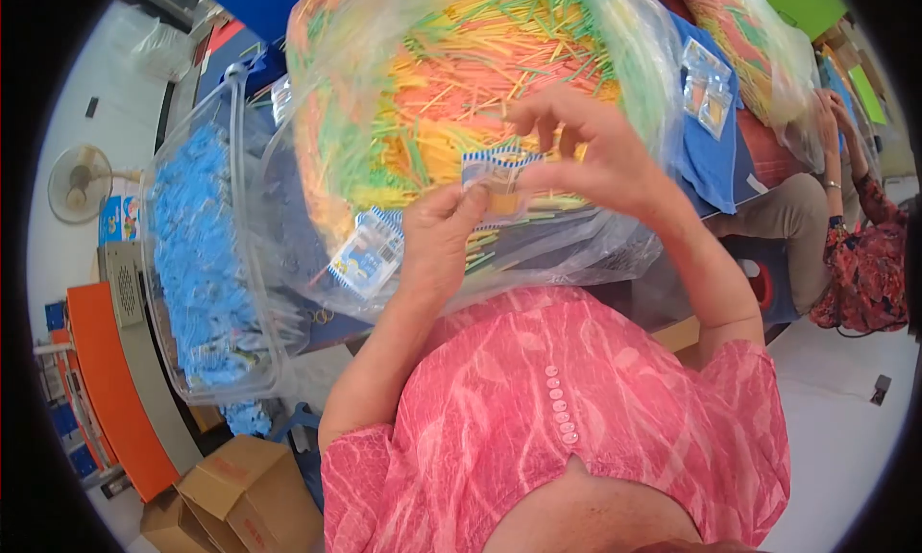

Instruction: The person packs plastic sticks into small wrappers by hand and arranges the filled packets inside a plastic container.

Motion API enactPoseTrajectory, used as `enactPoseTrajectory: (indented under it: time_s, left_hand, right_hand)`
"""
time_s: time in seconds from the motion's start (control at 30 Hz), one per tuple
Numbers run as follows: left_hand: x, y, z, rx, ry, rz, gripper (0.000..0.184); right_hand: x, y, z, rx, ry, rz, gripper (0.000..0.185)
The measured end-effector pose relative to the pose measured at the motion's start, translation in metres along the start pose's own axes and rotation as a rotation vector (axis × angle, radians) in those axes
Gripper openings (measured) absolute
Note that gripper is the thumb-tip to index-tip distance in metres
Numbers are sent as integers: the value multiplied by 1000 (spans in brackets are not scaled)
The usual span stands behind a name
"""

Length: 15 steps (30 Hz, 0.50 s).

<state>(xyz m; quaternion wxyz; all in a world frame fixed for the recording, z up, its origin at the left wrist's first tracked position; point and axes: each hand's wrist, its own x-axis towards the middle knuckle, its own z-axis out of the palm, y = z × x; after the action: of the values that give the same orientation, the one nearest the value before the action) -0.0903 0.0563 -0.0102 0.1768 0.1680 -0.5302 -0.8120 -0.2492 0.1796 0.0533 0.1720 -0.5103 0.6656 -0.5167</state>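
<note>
1. Your left hand (437, 231) pinches the packet (504, 199) at its left edge, thumb on the near face.
2. Your right hand (605, 164) has its fingers spread apart and curled above the packet's right side. Its thumb lies by that edge; whether it touches, you cannot tell from here.
3. The step in hand looks like handling this one packet, with something orange showing in its lower part. The next move seems to call for a steady left pinch and a light right thumb, so the thin film doesn't crumple.
4. Just left of your left fingers sits a second packet (370, 253), tilted; whether that hand also grips it is hidden.
5. Beyond both hands, coloured sticks (490, 82) fill a clear bag (643, 53).
6. Farther left of your fingers stands a tub (240, 169) of blue pieces (206, 255).
7. To their right, a blue cloth (706, 173) bears more packets (708, 87); past it are a co-worker's hands (834, 121).
</note>
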Motion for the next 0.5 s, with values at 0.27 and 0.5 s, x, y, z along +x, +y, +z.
enactPoseTrajectory:
  time_s: [0.27,0.5]
  left_hand:
    - [1,-5,28,230,27,-100,22]
    - [10,-9,12,182,-17,-29,21]
  right_hand:
    - [-49,23,-78,-57,267,54,20]
    - [-98,165,-257,-419,369,459,32]
